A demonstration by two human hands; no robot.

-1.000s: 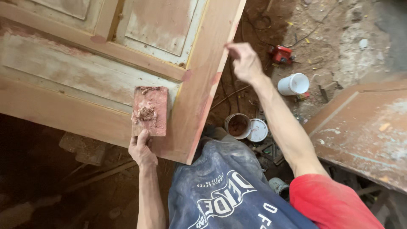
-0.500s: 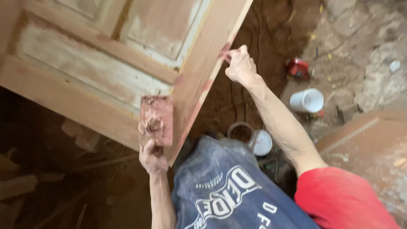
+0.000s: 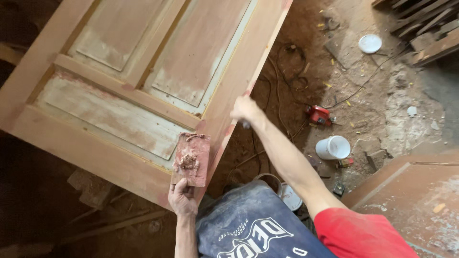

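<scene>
The right hand has slid down the door's edge since a moment ago, and the view has pulled back to show more of the door. That hand sits at centre frame, fingers curled shut against the edge; a small tool seems to poke out beneath it, but I cannot tell what it is. The left hand, lower centre, is closed on the bottom of one small board carrying a lump of reddish putty, held flat over the door's lower right corner. One door fills the upper left, with three panels in view. A second door lies at lower right. On the floor to the right are one white tub, one red power tool and one white lid at upper right.
</scene>
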